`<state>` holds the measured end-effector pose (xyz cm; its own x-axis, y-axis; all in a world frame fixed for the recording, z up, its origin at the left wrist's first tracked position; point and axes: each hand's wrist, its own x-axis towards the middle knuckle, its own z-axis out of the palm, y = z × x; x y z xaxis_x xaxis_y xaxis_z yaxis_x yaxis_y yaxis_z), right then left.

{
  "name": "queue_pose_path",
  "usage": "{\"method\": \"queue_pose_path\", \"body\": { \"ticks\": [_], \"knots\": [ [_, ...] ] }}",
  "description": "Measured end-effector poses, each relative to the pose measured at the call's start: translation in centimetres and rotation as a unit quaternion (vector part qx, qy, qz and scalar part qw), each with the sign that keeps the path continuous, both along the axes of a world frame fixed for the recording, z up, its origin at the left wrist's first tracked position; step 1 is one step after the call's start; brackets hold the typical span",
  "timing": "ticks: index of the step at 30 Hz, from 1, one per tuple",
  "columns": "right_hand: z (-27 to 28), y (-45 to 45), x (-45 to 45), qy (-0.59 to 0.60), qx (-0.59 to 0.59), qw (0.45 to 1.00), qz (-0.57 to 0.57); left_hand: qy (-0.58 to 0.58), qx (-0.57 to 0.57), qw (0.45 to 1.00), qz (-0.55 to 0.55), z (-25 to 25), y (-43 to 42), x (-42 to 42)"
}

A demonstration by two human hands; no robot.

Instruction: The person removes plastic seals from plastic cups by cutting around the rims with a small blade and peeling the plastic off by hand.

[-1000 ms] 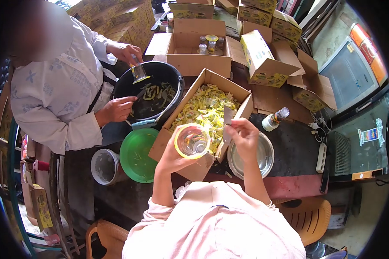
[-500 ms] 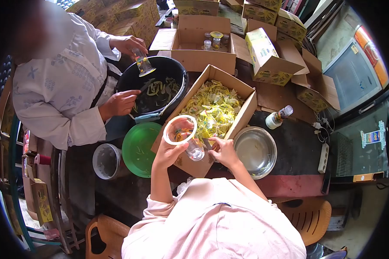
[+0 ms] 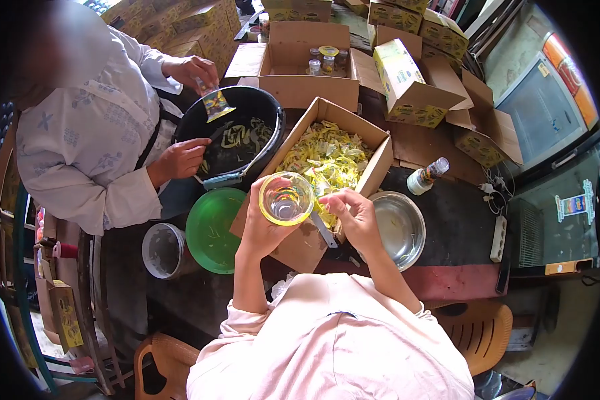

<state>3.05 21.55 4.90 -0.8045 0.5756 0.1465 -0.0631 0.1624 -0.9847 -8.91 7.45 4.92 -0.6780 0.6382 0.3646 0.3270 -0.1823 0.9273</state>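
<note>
My left hand (image 3: 259,230) is wrapped round a clear plastic cup (image 3: 286,199) with a yellow rim, its mouth facing me. Close to the cup's right side, my right hand (image 3: 357,219) is closed on a flat metal blade (image 3: 324,230), which points down. Behind both hands, a cardboard box (image 3: 377,175) holds a heap of yellow-green plastic scraps (image 3: 327,157). A steel bowl (image 3: 407,233) with a shiny inside is just right of my right hand. The green basin (image 3: 210,230) lies left of my left hand.
At the left a co-worker (image 3: 93,140) holds a printed cup (image 3: 217,105) over a black bucket (image 3: 278,133). A grey-white bucket (image 3: 161,250) stands nearby. Right of the box is a filled bottle-like cup (image 3: 428,176). Open cartons (image 3: 310,90) stand behind; a power strip (image 3: 498,239) lies right.
The cup in my left hand tilted sideways, then turned its mouth back towards me. My right hand moved in beside it, and the blade swung from pointing up to pointing down.
</note>
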Motion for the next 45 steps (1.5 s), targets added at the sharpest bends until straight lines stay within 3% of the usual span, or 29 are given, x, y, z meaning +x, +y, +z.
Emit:
{"method": "queue_pose_path", "body": {
  "ticks": [9, 12, 15, 19, 23, 29, 32, 35, 38, 45],
  "knots": [
    [0.9, -0.5, -0.6, -0.033, -0.055, 0.998, 0.013, 0.06, -0.06, 0.996, 0.01, -0.1, 0.3, 0.3],
    [0.2, 0.2, -0.6, -0.01, 0.001, 0.998, -0.069, 0.056, -0.052, 0.997, 0.016, -0.1, 0.4, 0.4],
    [1.3, 1.1, -0.9, 0.027, 0.102, 0.991, -0.079, 0.057, -0.061, 0.997, 0.001, 0.1, 0.3, 0.4],
    [2.9, 1.3, -2.2, 0.043, 0.154, 0.987, -0.036, 0.072, -0.072, 0.994, -0.028, 0.8, 0.6, 0.7],
    [3.6, 0.9, -2.1, -0.013, 0.286, 0.958, -0.022, 0.097, -0.076, 0.992, -0.04, 0.1, 0.5, 0.8],
    [2.9, 1.5, -1.9, -0.027, 0.254, 0.967, -0.019, 0.114, -0.083, 0.989, -0.036, 0.0, 0.3, 0.8],
    [2.3, 2.3, -1.8, -0.01, 0.134, 0.991, 0.013, 0.119, -0.09, 0.988, -0.041, 0.0, 0.1, 0.9],
    [2.1, 2.4, -1.8, 0.003, 0.2, 0.979, -0.03, 0.113, -0.09, 0.989, -0.043, 0.0, 0.1, 1.0],
    [2.6, 2.3, -1.5, -0.016, 0.111, 0.993, -0.025, 0.083, -0.089, 0.991, -0.057, 0.1, 0.0, 1.1],
    [0.3, 3.6, -1.8, 0.009, 0.123, 0.99, -0.061, 0.048, -0.062, 0.994, -0.07, 0.3, 0.0, 1.1]
  ]
}}
